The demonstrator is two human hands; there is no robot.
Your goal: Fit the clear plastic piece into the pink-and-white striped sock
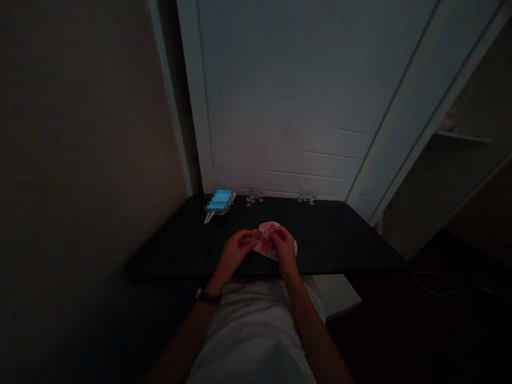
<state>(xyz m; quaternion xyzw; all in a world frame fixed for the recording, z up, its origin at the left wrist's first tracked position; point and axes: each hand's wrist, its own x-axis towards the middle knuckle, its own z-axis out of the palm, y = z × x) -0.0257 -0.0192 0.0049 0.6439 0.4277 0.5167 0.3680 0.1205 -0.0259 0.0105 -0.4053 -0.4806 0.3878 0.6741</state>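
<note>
A pink piece (pixel 269 252), perhaps cloth or paper, lies at the front middle of the black table (pixel 180 250). Above it is a small crumpled pink-and-white item (pixel 264 233), too dim to make out well. My left hand (pixel 239 245) pinches its left side with bent fingers. On the other side, my right hand (pixel 283 242) has its fingers closed on the same small item. The two hands are a short gap apart, and the right one covers part of the pink piece.
A device with a blurred blue screen (pixel 220 200) rests at the table's back left. Small clear objects (pixel 255 197) stand along the back edge, with more clear ones (pixel 307 197) farther right. Behind rises a pale panel (pixel 280 96); a wall (pixel 92 160) borders the left.
</note>
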